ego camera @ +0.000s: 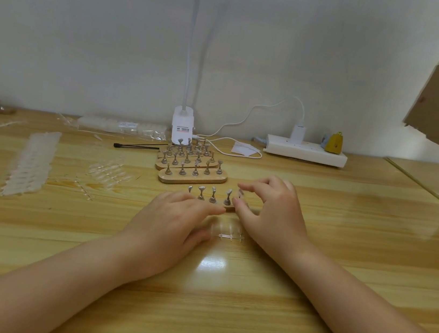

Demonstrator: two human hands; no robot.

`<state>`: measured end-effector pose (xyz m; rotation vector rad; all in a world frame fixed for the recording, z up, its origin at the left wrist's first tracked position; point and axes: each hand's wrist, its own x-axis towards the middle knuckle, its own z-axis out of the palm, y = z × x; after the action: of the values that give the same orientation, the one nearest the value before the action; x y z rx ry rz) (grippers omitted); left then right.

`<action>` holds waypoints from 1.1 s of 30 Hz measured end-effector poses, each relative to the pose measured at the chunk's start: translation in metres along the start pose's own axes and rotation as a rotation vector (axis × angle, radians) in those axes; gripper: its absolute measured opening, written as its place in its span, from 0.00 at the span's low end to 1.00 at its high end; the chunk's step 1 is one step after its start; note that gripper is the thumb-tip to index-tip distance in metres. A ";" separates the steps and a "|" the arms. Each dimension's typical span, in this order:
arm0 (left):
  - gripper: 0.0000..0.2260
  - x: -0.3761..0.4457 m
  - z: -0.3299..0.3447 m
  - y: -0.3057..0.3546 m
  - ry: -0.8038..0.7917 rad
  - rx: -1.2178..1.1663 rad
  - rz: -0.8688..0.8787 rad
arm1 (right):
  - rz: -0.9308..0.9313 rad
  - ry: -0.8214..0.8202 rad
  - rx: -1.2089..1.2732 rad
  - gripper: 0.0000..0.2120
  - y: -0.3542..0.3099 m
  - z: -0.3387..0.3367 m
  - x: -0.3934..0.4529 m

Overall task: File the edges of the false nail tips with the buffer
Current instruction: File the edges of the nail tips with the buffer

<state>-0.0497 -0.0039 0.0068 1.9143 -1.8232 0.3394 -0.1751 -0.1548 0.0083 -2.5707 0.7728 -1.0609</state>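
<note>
- Our left hand [174, 222] lies flat on the desk [221, 307], fingers straight, pressing the near end of a wooden stand [228, 208] to keep it from sliding.
- Our right hand [268, 210] is at 3 o'clock from that stand, with its fingers curled close around the last peg. We think it pinches a clear nail tip [240, 192] there, but it is too small to be sure.
- A short strip of clear tips [227, 231] lies on the desk between our hands, at 6 o'clock from the stand.
- More tips [29, 165] sit in rows far off at 9 o'clock.
- More stands [192, 168] wait at 12 o'clock.
- We see no buffer anywhere.
- So we think filing has not begun. We are only setting tips up, and all the filing is left.
</note>
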 end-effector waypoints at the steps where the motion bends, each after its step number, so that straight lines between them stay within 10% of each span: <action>1: 0.14 0.000 -0.001 0.000 -0.006 -0.012 0.022 | -0.005 0.008 0.005 0.13 0.000 0.000 0.000; 33: 0.15 0.001 -0.002 -0.007 0.317 -0.621 -0.260 | -0.344 -0.009 0.179 0.10 -0.029 -0.008 -0.016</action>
<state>-0.0425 -0.0037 0.0082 1.5238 -1.2585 -0.0189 -0.1793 -0.1222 0.0173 -2.6044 0.2211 -1.1514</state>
